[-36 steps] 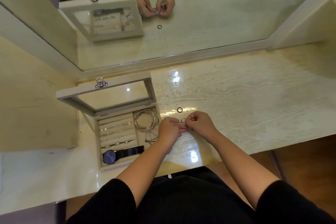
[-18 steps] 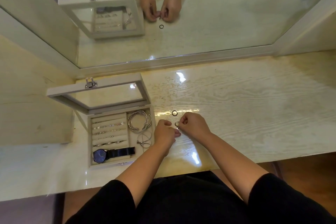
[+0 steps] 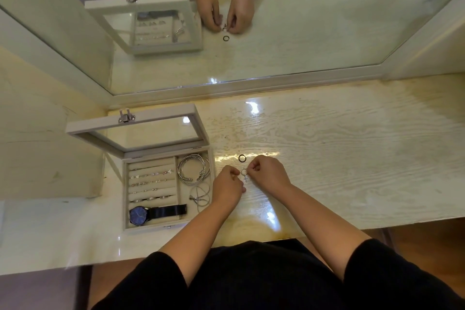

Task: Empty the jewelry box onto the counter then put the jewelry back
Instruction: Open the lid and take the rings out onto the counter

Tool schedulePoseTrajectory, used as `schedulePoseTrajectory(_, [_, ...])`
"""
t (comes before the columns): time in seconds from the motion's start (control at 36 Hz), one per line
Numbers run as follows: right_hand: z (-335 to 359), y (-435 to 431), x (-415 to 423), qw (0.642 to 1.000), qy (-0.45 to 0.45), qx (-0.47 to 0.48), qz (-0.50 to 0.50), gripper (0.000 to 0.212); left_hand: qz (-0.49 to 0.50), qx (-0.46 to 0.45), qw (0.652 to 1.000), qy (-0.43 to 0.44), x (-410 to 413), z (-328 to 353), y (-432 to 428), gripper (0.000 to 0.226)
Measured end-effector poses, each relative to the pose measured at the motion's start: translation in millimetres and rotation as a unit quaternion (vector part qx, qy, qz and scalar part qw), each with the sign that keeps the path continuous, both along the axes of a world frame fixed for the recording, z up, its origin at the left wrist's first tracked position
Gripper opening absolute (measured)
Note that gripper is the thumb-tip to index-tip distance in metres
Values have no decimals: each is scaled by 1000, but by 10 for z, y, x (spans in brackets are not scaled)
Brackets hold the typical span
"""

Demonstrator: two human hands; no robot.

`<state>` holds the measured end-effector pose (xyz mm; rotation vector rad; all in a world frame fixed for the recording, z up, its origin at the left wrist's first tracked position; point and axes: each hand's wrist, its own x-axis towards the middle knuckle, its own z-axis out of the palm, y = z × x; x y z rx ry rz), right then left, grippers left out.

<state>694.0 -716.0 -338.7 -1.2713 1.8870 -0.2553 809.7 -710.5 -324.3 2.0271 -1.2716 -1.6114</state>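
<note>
The beige jewelry box (image 3: 151, 226) stands open on the counter's left, its glass lid (image 3: 141, 131) tilted up. Inside lie rows of rings (image 3: 151, 182), silver bangles (image 3: 193, 168), a thin necklace (image 3: 201, 196) and a blue-faced watch (image 3: 139, 216). A dark ring (image 3: 241, 158) lies on the counter just right of the box. My right hand (image 3: 266, 173) pinches a small hoop earring with a cross pendant (image 3: 244, 173) just above the counter. My left hand (image 3: 226, 187) is curled close beside the earring; whether its fingertips hold anything is hidden.
A large mirror (image 3: 302, 33) leans along the back of the glossy pale wood counter (image 3: 339, 158) and reflects the box and both hands. A cream side panel (image 3: 45, 146) stands left of the box. The counter's front edge runs right below my forearms.
The hands stay together by the dark ring. The earring's hoop and cross now show between them, hanging from my right fingers, with my left fingertips slightly drawn back.
</note>
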Motion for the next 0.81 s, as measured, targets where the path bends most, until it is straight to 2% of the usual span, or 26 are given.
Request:
schedulePoseTrajectory(0.28, [114,23,33,990,-105,-40,-89,18,21,7,999,45,61,102,-53,21])
schedulePoseTrajectory(0.44, [273,-43,357,986,-136,-72,-63,10,53,-15,995,81,316,197,-102,23])
schedulePoseTrajectory(0.64, [415,-161,907,986,-142,-84,1,6,135,-30,984,115,850,340,-140,27])
schedulePoseTrajectory(0.81, [425,-282,1396,987,-125,-82,61,11,189,-76,975,86,1424,323,-158,29])
